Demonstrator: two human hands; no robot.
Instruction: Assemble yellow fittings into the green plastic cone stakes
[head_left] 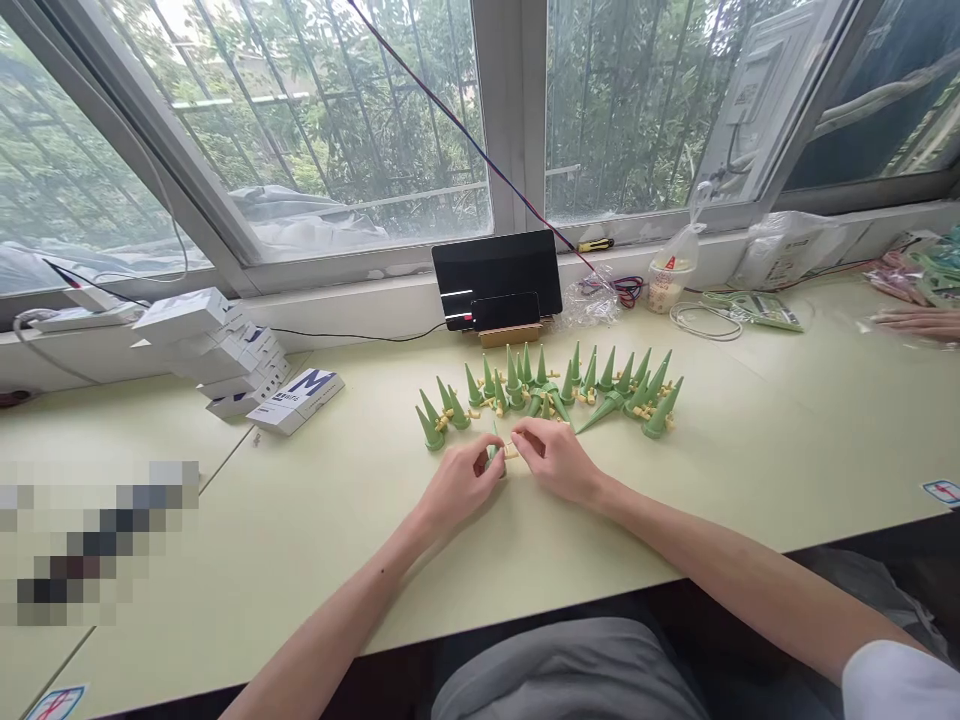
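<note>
My left hand (466,478) pinches a small green cone (493,452) just above the table, in front of the other cones. Close on its right, my right hand (553,458) has thumb and index finger together beside a small yellow piece (511,451) at that cone. Whatever lies between those fingertips is too small to make out. Many green cones (514,385) with yellow pieces at their bases stand behind my hands in a loose arc. A few of them, such as one green cone (600,410), lie on their sides.
A black tablet (497,275) leans by the window with a phone (506,312) before it. White boxes (225,345) are stacked at the left. Behind stand a bagged cup (667,283) and a screwdriver (596,244). Another person's hand (919,322) rests at the far right.
</note>
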